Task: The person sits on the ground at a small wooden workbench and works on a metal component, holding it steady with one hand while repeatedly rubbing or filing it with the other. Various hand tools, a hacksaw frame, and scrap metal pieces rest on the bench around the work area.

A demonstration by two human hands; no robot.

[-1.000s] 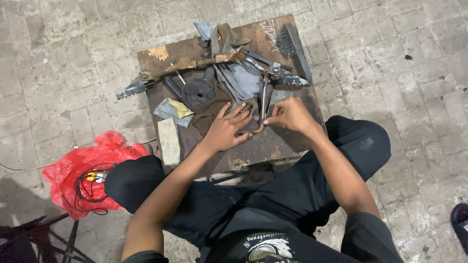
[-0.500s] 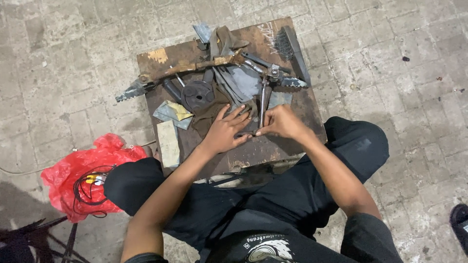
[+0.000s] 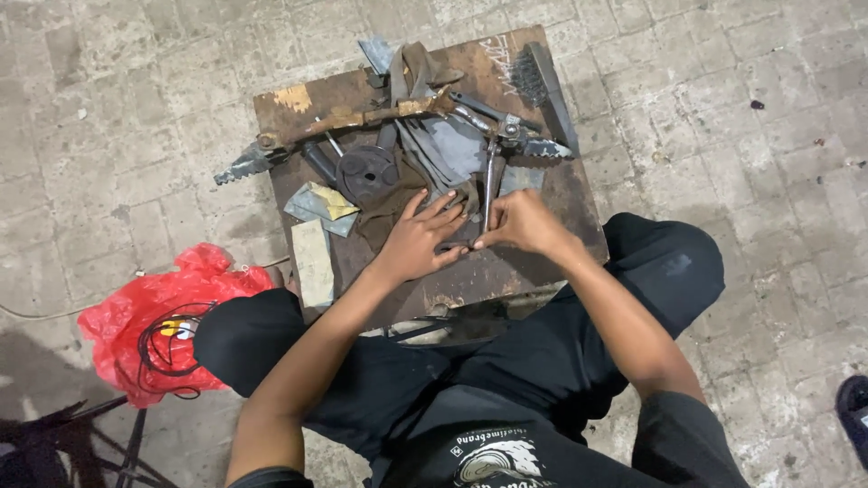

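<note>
Resting on pavers [image 3: 741, 163] — rusty workboard [image 3: 298, 108]

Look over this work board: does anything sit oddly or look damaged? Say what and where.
A toothed metal bar juts past the rusty board's left edge. The board is worn, its far-left corner chipped pale. Both the left hand and the right hand press a small dark part.

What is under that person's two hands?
The left hand lies flat on a dark cloth over the rusty metal table. The right hand pinches a thin metal bar. Whatever lies beneath the palms is hidden.
</note>
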